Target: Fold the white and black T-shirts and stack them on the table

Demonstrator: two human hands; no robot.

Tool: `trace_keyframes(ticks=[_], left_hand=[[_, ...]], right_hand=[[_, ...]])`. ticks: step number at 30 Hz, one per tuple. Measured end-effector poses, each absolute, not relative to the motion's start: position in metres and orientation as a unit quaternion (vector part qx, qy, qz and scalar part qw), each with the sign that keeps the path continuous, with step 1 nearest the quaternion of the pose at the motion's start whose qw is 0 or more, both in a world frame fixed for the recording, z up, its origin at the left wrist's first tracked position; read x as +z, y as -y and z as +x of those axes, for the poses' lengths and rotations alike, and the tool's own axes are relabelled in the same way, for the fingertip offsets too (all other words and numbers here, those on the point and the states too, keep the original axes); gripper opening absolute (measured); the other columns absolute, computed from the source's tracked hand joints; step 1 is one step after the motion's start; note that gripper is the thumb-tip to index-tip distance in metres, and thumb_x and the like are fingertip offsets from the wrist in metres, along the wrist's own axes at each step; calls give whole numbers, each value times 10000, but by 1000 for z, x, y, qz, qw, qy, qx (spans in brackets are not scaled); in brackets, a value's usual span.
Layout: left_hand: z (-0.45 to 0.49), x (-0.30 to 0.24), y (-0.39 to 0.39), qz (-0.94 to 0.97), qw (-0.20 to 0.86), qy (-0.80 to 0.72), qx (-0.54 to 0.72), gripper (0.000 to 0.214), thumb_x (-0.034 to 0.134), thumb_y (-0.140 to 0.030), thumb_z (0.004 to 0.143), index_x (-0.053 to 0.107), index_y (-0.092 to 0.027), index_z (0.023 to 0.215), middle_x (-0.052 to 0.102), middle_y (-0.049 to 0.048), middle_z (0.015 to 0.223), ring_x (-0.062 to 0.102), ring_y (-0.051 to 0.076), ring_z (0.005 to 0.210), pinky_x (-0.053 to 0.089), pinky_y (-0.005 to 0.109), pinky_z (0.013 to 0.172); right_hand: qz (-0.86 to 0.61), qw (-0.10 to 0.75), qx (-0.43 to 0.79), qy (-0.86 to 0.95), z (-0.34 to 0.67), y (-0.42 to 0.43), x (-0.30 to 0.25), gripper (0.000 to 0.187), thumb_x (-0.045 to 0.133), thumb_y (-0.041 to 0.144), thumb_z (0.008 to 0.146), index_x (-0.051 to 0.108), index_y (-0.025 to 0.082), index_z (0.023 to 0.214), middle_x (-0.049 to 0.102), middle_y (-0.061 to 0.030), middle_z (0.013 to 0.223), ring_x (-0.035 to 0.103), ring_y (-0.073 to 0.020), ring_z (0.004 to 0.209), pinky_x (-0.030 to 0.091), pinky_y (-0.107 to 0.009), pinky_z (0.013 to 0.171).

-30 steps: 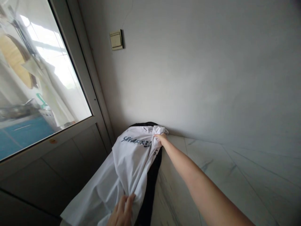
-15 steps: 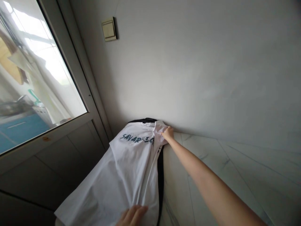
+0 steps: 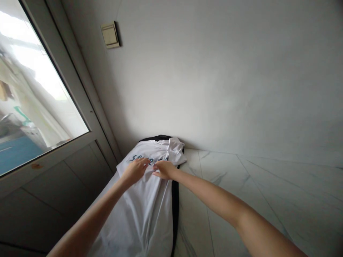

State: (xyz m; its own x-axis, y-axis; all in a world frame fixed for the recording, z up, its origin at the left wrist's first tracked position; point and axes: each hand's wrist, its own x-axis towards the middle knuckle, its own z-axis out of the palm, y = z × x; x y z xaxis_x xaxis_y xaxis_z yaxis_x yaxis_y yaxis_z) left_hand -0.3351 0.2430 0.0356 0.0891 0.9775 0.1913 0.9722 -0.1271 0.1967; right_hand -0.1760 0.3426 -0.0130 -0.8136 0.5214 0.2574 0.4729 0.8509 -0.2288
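Observation:
A white T-shirt (image 3: 134, 207) with dark lettering across its chest is spread out lengthwise, its neck toward the wall. Black material (image 3: 175, 210) shows beneath it along the right side and behind the collar; what kind of thing it is I cannot tell. Over the lettering is my left hand (image 3: 136, 169), fingers stretched out. My right hand (image 3: 164, 169) is close beside it on the chest, thumb and fingers apart. Both hands are at the fabric, and part of the lettering is hidden by them. The right sleeve (image 3: 177, 151) lies loose and slightly wrinkled.
Pale marble-patterned tiles (image 3: 227, 192) stretch to the right of the shirt. A grey wall (image 3: 214, 78) rises behind, with a light switch (image 3: 110, 35) on it. At the left stands a framed door (image 3: 80, 157) with a glass pane.
My right hand has let go of the right sleeve and moved left and nearer onto the chest. My left hand has moved forward from the lower shirt to the lettering. The view has shifted slightly right.

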Motion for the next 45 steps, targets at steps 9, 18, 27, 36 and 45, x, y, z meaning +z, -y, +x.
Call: trace_keyframes(ticks=[9,18,27,36,45], left_hand=[[-365,13,-396,652,-90,-749,81,419,505,-80,838,528,-162,1248,599,157,1273,537,270,1217,401,399,1024],[-390,31,-426,717,-10,-696,35,207,569,-112,699,644,-207,867,682,38,931,612,196,869,454,268,766],[-368,91,-362,783,95,-615,13,113,469,-137,640,528,-200,713,559,-21,698,538,165,705,332,245,607],[-368,191,-261,649,-142,-746,41,301,489,-370,890,532,-239,1158,604,0,784,562,188,731,322,240,620],[-266,340,-199,566,-283,-669,390,540,528,-484,909,550,2,1143,604,19,987,443,76,825,353,207,781]], right_hand=[[-420,214,-25,882,-177,-438,25,263,539,226,904,638,135,1129,654,-168,1191,572,-267,1137,429,-368,959],[-440,110,18,891,-181,-468,26,452,679,245,803,562,205,1238,688,-130,1121,663,-281,954,497,-380,775],[-375,145,-7,916,-153,-441,38,154,656,124,737,683,186,876,648,-120,1126,563,-283,1106,431,-376,925],[-380,281,42,880,-89,-397,116,205,544,206,877,579,223,1079,696,-16,958,616,-176,860,389,-226,684],[-344,533,-126,763,48,-400,295,432,377,518,975,628,167,987,603,-94,1015,558,-234,980,436,-314,772]])
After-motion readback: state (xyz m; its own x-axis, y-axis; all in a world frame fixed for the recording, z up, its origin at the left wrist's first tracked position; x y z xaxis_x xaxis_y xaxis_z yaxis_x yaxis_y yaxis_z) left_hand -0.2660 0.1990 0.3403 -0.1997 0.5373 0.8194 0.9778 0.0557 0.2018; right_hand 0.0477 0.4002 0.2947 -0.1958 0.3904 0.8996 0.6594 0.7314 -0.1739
